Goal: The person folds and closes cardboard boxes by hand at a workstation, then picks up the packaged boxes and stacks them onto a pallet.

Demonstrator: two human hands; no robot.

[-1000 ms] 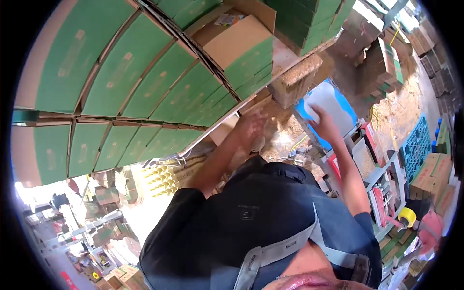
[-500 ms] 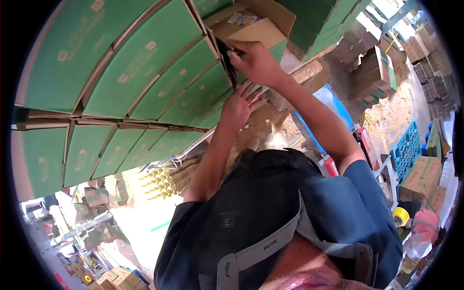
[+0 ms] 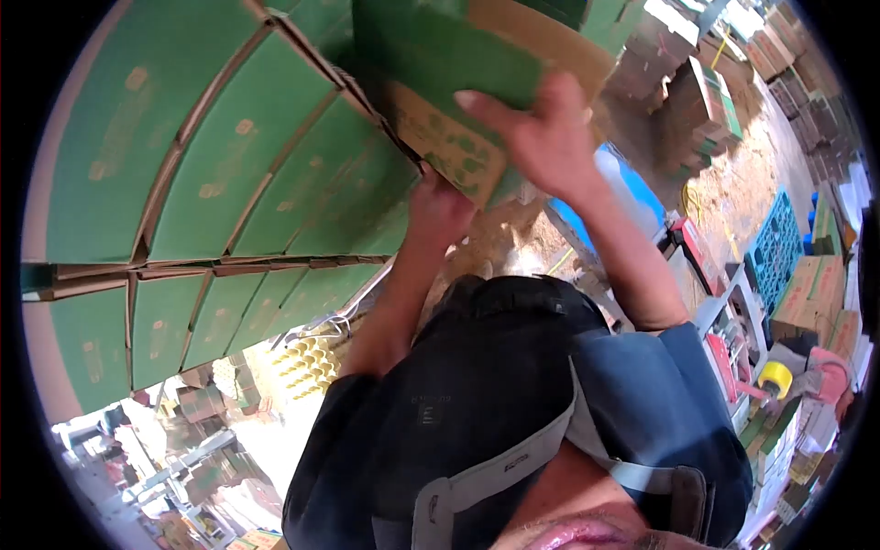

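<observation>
A green and brown cardboard box (image 3: 449,60) is in front of me, close to the stacked green boxes (image 3: 202,174). Its near brown part carries green printed marks. My right hand (image 3: 550,137) lies against it with the thumb stretched over the green surface and the fingers spread away from it; some fingertips are blurred. At the box's lower corner, beside the stack, my left hand (image 3: 440,206) is closed on the edge with its fingers curled. The box's contents and far side are hidden.
Yellow egg-tray-like shapes (image 3: 307,367) lie below the stack. A blue sheet-like surface (image 3: 632,188) is right of my hands. Further right are a blue plastic pallet (image 3: 773,247), brown boxes (image 3: 807,298), a yellow tape roll (image 3: 775,378) and a bundle of boxes (image 3: 701,115).
My hands were at a dark edge beside an open carton; now the green and brown box surface fills that spot. My right hand has moved right and its fingers have spread; my left has curled.
</observation>
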